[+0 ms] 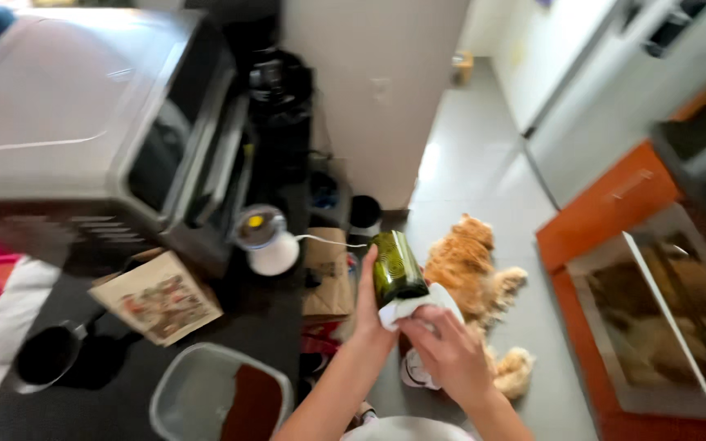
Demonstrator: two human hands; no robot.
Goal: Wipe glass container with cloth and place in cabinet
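Observation:
My left hand (pixel 367 310) grips a dark green glass bottle (pixel 396 265) from its left side, holding it tilted in the air. My right hand (pixel 444 353) presses a white cloth (pixel 413 306) against the lower end of the bottle. Both hands are over the edge of a dark countertop (pixel 263 318), with the floor below them.
An orange fluffy cat (pixel 471 273) lies on the grey floor below the bottle. On the counter sit a microwave (pixel 100 122), a white round appliance (pixel 267 237), a printed paper bag (pixel 161 298), a clear container (pixel 218 396) and a black pan (pixel 46 355). An orange cabinet (pixel 614 204) is at right.

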